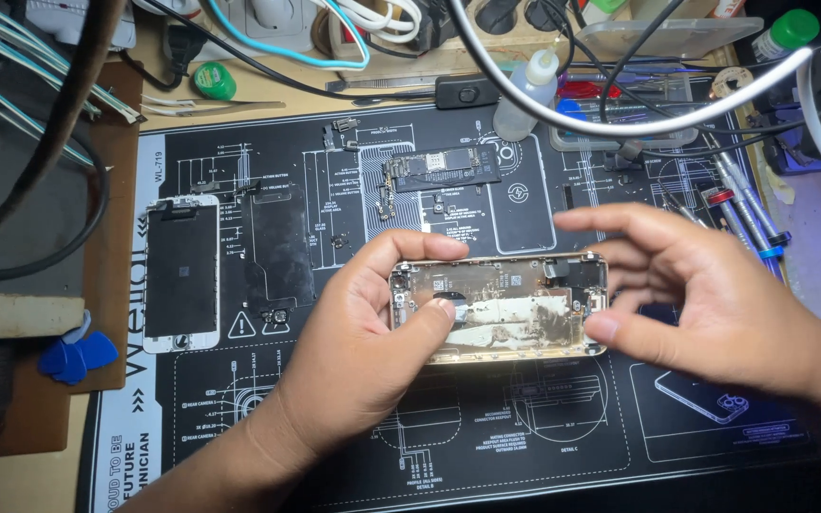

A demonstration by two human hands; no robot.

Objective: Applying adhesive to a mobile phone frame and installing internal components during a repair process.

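A: Where's the phone shell [501, 309]?
B: Mid-mat, lifted above the black work mat [544, 446], open side up, innards bare.
A: Hands?
B: Left hand [363, 332] grips its left end, thumb inside the shell. Right hand [705, 294] is loose, fingers spread, thumb touching the right edge; not clamped.
A: Nearby?
B: Phone screen [181, 274] lies flat at left, circuit board [439, 169] further back, blue picks [76, 353] off the mat's left side.

Left hand [368, 328] reaching in from lower left, thumb and fingers [427, 248] curled in a pinching clasp; right hand [705, 294] opposite, fingers spread, thumb extended toward the left hand.
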